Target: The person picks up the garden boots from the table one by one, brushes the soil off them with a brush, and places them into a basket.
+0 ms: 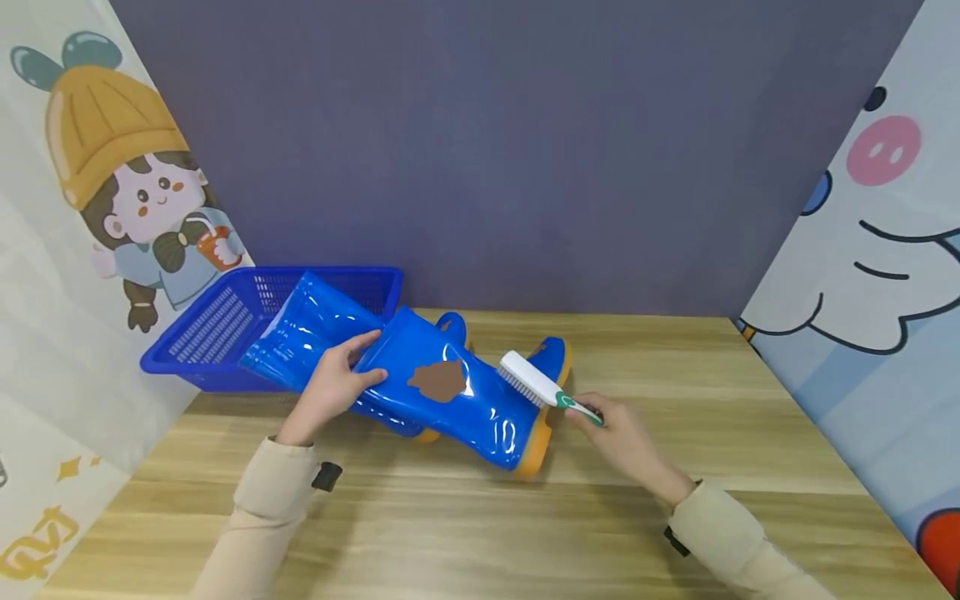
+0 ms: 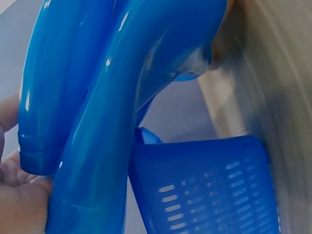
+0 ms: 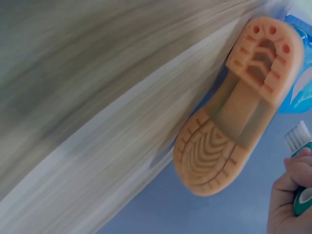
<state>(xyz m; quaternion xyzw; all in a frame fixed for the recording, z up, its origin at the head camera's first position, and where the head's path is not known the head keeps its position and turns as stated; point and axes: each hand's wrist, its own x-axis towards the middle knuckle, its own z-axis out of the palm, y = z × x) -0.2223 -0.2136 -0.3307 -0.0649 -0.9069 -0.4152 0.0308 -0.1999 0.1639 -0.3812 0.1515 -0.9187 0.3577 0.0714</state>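
A blue rain boot (image 1: pixel 483 412) with an orange sole (image 3: pixel 239 107) lies tilted, a brown patch (image 1: pixel 438 381) on its shaft. My left hand (image 1: pixel 341 383) grips this boot near its shaft opening, thumb over the rim. Under and behind it, a second blue boot (image 1: pixel 315 329) leans with its shaft over the basket's edge. My right hand (image 1: pixel 618 433) holds a scrub brush (image 1: pixel 532 379) by its green and white handle. The brush's white head overlaps the boot's foot in the head view, bristles facing down and left. In the right wrist view the bristles (image 3: pixel 297 136) show beside the boot.
A blue perforated plastic basket (image 1: pixel 172 358) stands at the back left of the wooden table (image 1: pixel 420 542). A grey panel (image 1: pixel 487 150) rises behind the table. Cartoon-printed walls flank it on the left and right.
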